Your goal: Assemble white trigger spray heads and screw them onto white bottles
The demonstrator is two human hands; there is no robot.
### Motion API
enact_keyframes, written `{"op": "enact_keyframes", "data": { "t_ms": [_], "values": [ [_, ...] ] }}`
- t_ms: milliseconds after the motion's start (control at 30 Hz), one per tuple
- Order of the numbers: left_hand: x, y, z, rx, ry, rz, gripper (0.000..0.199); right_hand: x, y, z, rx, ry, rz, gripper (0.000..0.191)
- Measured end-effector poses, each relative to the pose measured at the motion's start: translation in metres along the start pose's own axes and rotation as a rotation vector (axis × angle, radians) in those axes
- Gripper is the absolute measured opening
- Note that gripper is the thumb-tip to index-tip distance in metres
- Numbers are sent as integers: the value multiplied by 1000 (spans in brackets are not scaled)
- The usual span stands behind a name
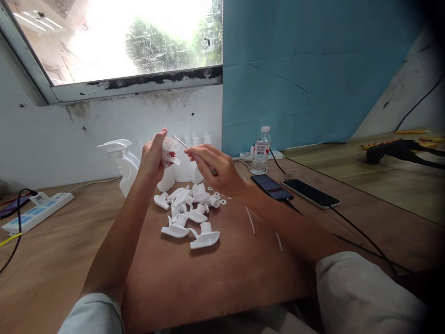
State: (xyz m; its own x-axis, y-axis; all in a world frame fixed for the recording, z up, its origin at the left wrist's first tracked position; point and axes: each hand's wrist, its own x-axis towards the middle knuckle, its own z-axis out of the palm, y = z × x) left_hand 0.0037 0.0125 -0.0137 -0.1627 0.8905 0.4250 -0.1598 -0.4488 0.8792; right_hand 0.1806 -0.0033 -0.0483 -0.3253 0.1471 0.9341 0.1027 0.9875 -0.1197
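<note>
My left hand [155, 155] is closed around a white trigger spray head [169, 149], held up over the table. In my right hand [217, 167] is a slim metal tool [180, 141] with a dark rear end; its exact kind is unclear. The tool's tip points up and left, close to the spray head. Below both hands lies a loose pile of white trigger spray heads [181, 197]. Small white washers [223, 202] are scattered at the pile's right side. Behind my hands stand several white bottles [167, 180], partly hidden. One spray bottle [125, 169] at the left has its head fitted.
Two phones [273, 187] with cables lie at the right, near a clear water bottle [260, 150]. Thin white tubes [250, 220] lie on the brown table [208, 283]. A power strip [40, 211] sits at the left. A window and wall rise behind.
</note>
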Motion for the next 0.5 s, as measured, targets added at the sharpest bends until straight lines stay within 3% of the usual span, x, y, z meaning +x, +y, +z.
{"op": "enact_keyframes", "data": {
  "t_ms": [133, 300, 400, 500],
  "values": [
    [0, -6, -1, 295, -37, 30, 50, 5, 7, -19, -91, 15, 210, 23],
    [-2, -16, -4, 753, -221, -62, 64, 16, 5, -47, -76, -55, 479, 25],
    [-3, -15, -7, 1001, -447, -186, 65, 23, 0, -64, -46, -311, 651, 24],
    [-6, -9, -10, 1282, -650, -300, 66, 26, -2, -73, 37, -797, 734, 23]
  ]
}}
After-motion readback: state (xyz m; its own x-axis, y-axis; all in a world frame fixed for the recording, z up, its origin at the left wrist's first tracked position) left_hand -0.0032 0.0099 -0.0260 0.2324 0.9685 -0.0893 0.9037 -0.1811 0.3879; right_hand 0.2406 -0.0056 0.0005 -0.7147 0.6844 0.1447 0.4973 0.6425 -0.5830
